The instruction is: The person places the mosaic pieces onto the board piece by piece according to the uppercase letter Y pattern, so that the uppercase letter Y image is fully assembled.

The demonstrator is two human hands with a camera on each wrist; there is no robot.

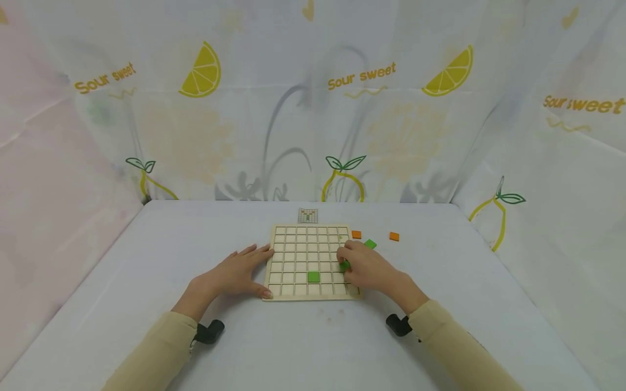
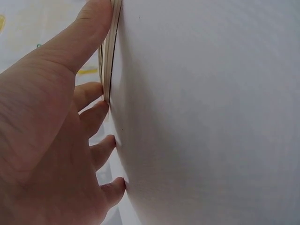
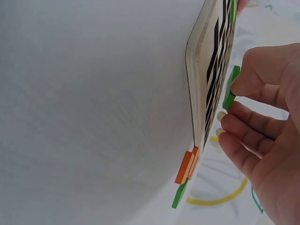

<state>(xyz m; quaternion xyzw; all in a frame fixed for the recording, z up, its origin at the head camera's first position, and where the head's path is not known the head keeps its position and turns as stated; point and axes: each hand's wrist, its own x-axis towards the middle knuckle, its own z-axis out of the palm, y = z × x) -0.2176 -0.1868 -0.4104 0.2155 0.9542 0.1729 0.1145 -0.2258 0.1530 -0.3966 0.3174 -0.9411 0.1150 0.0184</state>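
Note:
A pale wooden board (image 1: pixel 288 244) divided into small square cells lies flat on the white table. My left hand (image 1: pixel 235 274) rests along its left side, fingers spread, with the thumb at the near corner and fingertips by the edge. Over the right part of the board, my right hand (image 1: pixel 369 266) pinches a green square tile (image 3: pixel 233 76) between thumb and fingers. That tile is tilted, close above the cells in the right wrist view. Another green tile (image 1: pixel 313 277) sits in a cell near the front of the board.
To the right of the board lie two orange tiles, one orange tile (image 1: pixel 356 234) near its edge and another orange tile (image 1: pixel 394 237) farther out. A loose green tile (image 1: pixel 370 244) lies between them. Behind the board is a small patterned grid card (image 1: pixel 307 215). Printed cloth (image 1: pixel 274 136) surrounds the table.

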